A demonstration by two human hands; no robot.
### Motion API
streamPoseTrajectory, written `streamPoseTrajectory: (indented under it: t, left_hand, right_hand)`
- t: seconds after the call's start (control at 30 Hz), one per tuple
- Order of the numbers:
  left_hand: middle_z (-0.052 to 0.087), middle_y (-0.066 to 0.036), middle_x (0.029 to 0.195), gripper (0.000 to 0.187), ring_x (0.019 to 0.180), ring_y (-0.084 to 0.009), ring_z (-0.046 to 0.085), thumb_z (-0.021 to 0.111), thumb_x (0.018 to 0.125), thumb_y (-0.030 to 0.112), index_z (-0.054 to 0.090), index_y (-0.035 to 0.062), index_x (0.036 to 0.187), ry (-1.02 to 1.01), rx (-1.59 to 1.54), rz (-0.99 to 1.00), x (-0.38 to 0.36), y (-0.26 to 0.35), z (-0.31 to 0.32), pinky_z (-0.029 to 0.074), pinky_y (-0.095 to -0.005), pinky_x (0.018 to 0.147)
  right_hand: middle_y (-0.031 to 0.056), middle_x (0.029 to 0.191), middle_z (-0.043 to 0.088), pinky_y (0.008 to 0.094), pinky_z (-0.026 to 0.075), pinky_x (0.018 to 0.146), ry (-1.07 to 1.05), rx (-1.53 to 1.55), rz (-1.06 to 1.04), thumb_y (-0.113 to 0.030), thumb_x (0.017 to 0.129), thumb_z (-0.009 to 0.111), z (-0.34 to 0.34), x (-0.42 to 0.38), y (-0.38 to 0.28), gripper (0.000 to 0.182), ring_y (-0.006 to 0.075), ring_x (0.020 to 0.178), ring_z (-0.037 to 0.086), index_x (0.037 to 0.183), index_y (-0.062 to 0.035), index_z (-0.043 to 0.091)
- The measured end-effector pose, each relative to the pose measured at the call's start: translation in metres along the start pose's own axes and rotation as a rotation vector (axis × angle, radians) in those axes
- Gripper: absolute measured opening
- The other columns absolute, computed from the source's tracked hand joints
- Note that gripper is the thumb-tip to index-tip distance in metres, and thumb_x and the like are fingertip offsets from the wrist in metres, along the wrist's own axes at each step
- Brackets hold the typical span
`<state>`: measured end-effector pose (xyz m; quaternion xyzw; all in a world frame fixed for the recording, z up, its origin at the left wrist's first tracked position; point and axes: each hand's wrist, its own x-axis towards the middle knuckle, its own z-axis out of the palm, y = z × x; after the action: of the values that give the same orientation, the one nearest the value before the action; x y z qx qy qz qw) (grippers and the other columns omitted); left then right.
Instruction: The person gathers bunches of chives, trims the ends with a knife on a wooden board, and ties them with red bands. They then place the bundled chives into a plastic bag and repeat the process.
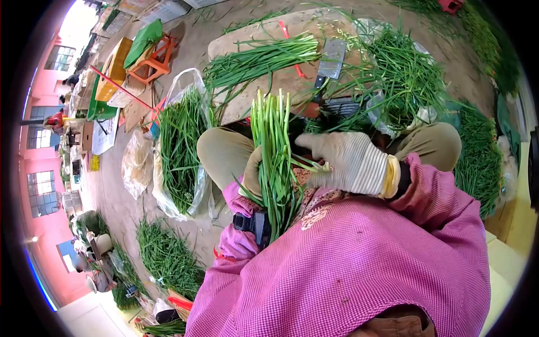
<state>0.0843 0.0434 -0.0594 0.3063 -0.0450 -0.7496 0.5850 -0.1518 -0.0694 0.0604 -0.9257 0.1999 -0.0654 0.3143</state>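
Note:
My left hand [252,173], in a tan glove, is wrapped round an upright bunch of garlic chives [271,135]. Their pale stem ends point away from me and the green leaves hang over my lap. My right hand [342,160], in a striped whitish glove, is beside the bunch with thumb and fingers apart, slightly blurred. A few stalks [314,166] stick out sideways from the bunch into the gap between that thumb and fingers. Beyond the bunch, a board [236,49] carries a laid-out pile of chives [258,59] and a cleaver [332,59] with a dark handle.
Left of my knee stands a clear plastic bag [195,78] stuffed with chives. Loose greens [401,78] are heaped at the board's right side, and another heap [168,255] lies on the floor at left. An orange stool [154,64] and boxes [114,70] stand farther off.

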Motion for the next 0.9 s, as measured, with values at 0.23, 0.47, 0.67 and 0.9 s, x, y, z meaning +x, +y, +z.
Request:
streamPoseTrajectory:
  t: [0.23, 0.47, 0.67, 0.9]
  left_hand:
    - [0.068, -0.009, 0.094, 0.044, 0.076, -0.0172, 0.065, 0.053, 0.096, 0.033, 0.058, -0.0021, 0.122, 0.063, 0.309, 0.14, -0.002, -0.005, 0.005, 0.054, -0.0279, 0.064]
    - [0.067, -0.013, 0.104, 0.056, 0.087, -0.0244, 0.065, 0.055, 0.095, 0.049, 0.057, 0.0033, 0.126, -0.078, 0.046, -0.109, -0.004, -0.012, 0.029, 0.055, -0.0378, 0.075]
    - [0.066, -0.012, 0.11, 0.059, 0.092, -0.0227, 0.064, 0.057, 0.093, 0.053, 0.056, 0.0075, 0.13, -0.129, 0.099, -0.31, -0.007, -0.021, 0.046, 0.054, -0.0372, 0.079]
    - [0.069, -0.006, 0.095, 0.051, 0.077, -0.018, 0.065, 0.063, 0.091, 0.049, 0.062, 0.0076, 0.121, -0.195, 0.007, -0.39, 0.003, -0.035, 0.027, 0.055, -0.033, 0.068]
  right_hand:
    - [0.0063, 0.083, 0.067, 0.0324, 0.052, 0.072, -0.346, 0.756, 0.36, -0.035, 0.091, 0.064, 0.042, 0.001, 0.047, 0.037, 0.0158, 0.076, 0.062, 0.104, 0.0001, 0.068]
    - [0.0012, 0.079, 0.066, 0.0244, 0.05, 0.065, 0.046, 0.695, 0.334, -0.02, 0.089, 0.065, -0.02, 0.036, 0.073, 0.017, 0.0076, 0.072, 0.06, 0.093, -0.0032, 0.069]
    - [0.0166, 0.083, 0.069, 0.0443, 0.053, 0.075, 0.219, 0.055, 0.344, -0.033, 0.091, 0.058, -0.012, 0.059, 0.071, 0.029, 0.0351, 0.08, 0.068, 0.103, -0.0072, 0.063]
    - [0.01, 0.087, 0.069, 0.0357, 0.055, 0.057, 0.532, -0.676, 0.129, -0.013, 0.082, 0.059, 0.005, 0.065, 0.141, 0.026, 0.0257, 0.078, 0.069, 0.107, -0.0092, 0.064]
